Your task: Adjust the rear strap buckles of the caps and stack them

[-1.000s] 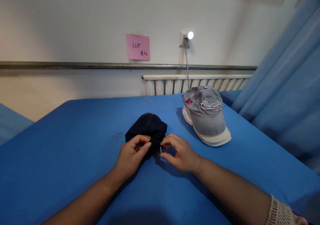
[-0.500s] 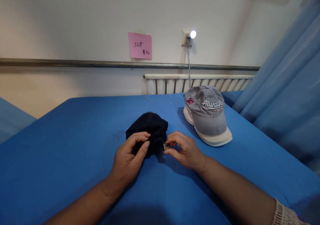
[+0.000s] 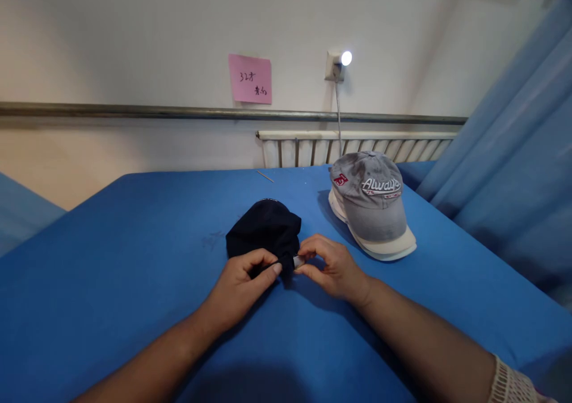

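A dark navy cap lies on the blue-covered table in front of me, its crown turned up and away. My left hand pinches the near edge of its fabric between thumb and fingertips. At the cap's right side my right hand is closed on a small pale metal-looking buckle at the end of the strap. The two hands are a short way apart. What lies beneath my left fingers is hidden.
To the right stand stacked caps, a grey one with white lettering on top. A thin stick lies near the far edge. Behind are a radiator, a metal rail, a lit plug and a pink note. A blue curtain hangs right.
My left hand has slid right and slightly down along the cap's edge, closer to my right hand. My right hand keeps the buckle in nearly the same place.
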`<state>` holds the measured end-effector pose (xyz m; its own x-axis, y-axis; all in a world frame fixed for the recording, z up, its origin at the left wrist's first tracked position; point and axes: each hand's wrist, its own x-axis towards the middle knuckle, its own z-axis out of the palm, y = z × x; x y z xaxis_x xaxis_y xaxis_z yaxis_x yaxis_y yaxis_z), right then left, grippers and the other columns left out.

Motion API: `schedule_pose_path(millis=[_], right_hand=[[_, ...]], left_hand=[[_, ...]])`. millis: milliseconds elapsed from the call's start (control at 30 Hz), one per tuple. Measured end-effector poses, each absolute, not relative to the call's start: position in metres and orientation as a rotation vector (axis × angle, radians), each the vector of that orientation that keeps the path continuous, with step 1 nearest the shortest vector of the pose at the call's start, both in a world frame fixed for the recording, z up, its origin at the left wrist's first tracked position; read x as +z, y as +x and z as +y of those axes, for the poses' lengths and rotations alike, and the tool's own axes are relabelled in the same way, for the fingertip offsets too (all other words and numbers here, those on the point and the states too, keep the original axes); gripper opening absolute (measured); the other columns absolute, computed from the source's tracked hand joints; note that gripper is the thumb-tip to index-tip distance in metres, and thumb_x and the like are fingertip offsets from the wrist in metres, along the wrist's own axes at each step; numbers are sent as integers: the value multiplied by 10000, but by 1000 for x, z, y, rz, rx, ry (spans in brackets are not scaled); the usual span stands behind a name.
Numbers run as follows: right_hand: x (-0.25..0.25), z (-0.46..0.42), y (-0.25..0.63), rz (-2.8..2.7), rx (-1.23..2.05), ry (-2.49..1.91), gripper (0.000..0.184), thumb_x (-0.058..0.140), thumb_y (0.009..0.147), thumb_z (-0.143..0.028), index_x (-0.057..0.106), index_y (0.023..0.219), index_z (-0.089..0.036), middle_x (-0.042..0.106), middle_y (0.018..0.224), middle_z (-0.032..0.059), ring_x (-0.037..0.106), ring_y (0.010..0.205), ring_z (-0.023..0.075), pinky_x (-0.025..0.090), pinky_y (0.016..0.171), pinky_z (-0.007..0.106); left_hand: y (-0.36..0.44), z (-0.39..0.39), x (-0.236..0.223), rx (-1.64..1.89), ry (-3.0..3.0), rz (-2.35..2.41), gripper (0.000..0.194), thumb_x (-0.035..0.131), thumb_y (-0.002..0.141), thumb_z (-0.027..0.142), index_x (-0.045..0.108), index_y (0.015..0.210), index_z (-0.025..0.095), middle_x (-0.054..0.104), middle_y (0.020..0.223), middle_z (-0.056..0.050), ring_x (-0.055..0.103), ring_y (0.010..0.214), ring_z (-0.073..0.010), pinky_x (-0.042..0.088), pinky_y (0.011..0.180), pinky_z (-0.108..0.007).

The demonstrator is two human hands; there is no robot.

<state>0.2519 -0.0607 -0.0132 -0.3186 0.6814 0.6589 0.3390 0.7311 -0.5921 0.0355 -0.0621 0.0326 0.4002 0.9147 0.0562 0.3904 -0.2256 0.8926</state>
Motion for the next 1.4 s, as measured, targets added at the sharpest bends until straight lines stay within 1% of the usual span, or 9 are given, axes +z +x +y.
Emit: schedule_pose_path(millis=[233,533,700,900,1200,1400], right_hand=[[-15,-62,251,-1953,430,-797,117,671,884,-233,586,962,-216,656,914,45,624,803,163,532,723,302],[-14,-65,249,-2009,418,-789,105,658,903,-235,579,971,-221,660,924,46,629,837,171,534,746,307],[-15,-65,249,-2054,399,-791,117,648,914,-258,577,997,-218,666,936,52,634,842,173,531,755,308],[-13,-65,250,-2096,398,-805,92,637,925,-270,582,981,-221,673,917,43,635,829,171,523,756,300],[-13,-67,249,-2107,356,-810,78,623,932,-274,585,963,-213,682,917,48,641,828,170,520,755,297],[-14,-67,249,-2108,376,-820,80,623,932,-280,585,971,-221,685,910,44,642,822,173,519,750,301]], left_hand=[[38,-62,34,660,1760,1145,240,589,820,360,598,688,160,512,637,24,435,610,-113,352,570,-237],[37,-62,32,603,1776,1127,242,573,825,369,607,709,159,528,654,22,449,638,-123,354,598,-247],[37,-62,31,593,1807,1134,241,566,832,362,615,717,156,536,661,17,458,642,-127,351,595,-248],[38,-62,35,592,1815,1109,231,568,830,350,611,703,162,523,637,25,444,616,-120,348,581,-245],[40,-66,32,709,1824,1119,181,585,840,327,613,749,173,567,687,17,498,658,-128,401,624,-247],[40,-66,35,670,1836,1125,167,581,824,309,635,743,173,567,653,21,480,618,-119,379,585,-236]])
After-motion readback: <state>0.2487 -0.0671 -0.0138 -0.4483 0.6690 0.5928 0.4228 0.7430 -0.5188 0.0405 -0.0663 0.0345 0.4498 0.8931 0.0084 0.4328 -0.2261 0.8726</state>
